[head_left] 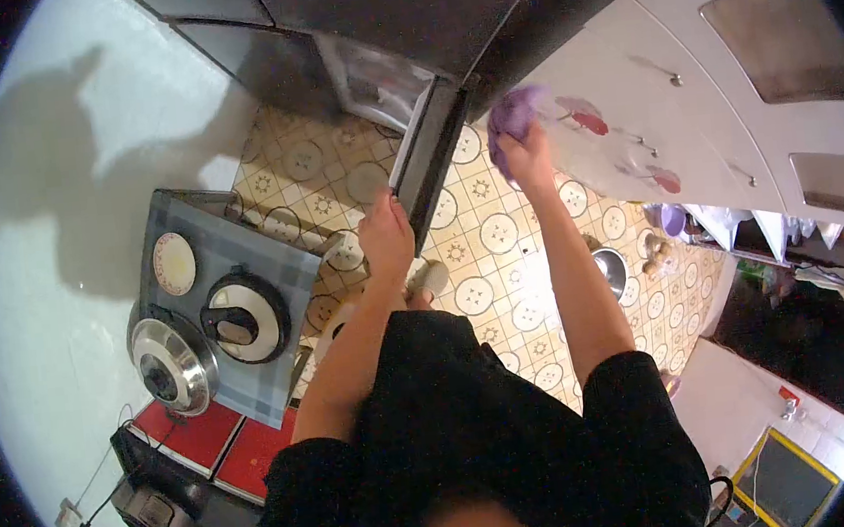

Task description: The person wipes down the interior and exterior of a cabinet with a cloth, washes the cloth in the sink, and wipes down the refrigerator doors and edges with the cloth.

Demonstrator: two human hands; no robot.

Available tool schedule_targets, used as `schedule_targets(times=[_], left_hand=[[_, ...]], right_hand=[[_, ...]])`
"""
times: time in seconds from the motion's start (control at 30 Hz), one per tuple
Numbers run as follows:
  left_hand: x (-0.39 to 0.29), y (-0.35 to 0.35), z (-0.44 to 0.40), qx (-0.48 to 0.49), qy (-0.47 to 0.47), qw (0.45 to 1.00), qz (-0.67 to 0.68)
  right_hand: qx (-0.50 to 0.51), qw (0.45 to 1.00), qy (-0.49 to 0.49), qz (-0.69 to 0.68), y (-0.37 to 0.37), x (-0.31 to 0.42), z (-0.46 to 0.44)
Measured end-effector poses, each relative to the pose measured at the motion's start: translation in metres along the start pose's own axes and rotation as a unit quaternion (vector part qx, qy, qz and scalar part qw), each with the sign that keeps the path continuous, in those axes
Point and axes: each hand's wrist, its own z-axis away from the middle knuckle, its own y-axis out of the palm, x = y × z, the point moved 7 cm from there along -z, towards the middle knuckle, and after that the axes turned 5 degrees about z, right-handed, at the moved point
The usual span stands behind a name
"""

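Observation:
My left hand grips the edge of a dark refrigerator door that stands swung out, its pale inner side facing left. In my right hand is a bunched purple cloth, with the fingers wrapped round it. The cloth is slightly blurred and lies to the right of the door edge, close to a white cabinet front with red flower prints. Part of the left fingers is hidden behind the door edge.
On the left, a table with a grey cloth bears a plate, a lidded pot and a steel lid. A black appliance stands below. A metal bowl sits on the patterned floor.

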Motion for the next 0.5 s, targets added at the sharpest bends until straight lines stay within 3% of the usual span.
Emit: schedule_targets(times=[0.07,0.1,0.33,0.37,0.43,0.47,0.5], left_hand=[[-0.001,0.004,0.003,0.060,-0.040,0.997,-0.018],[-0.002,0.005,0.004,0.060,-0.038,0.997,-0.021],[0.001,0.002,0.002,0.007,-0.002,1.000,0.021],[-0.002,0.002,0.004,-0.010,-0.001,1.000,0.013],[-0.003,-0.002,0.004,-0.051,0.014,0.999,0.012],[-0.002,-0.002,0.004,-0.075,0.025,0.997,0.020],[-0.003,-0.003,0.005,-0.098,0.034,0.994,0.029]], right_hand=[[-0.047,0.936,-0.233,0.260,0.042,0.012,-0.030],[0.023,0.883,-0.169,0.438,0.071,0.001,-0.032],[0.164,0.817,-0.192,0.518,0.082,0.014,-0.014],[0.146,0.843,-0.210,0.473,0.082,0.010,-0.003],[0.097,0.835,-0.292,0.455,0.089,0.015,0.039],[0.096,0.872,-0.283,0.389,0.090,0.014,0.061],[0.164,0.877,-0.246,0.380,0.092,0.032,0.080]])
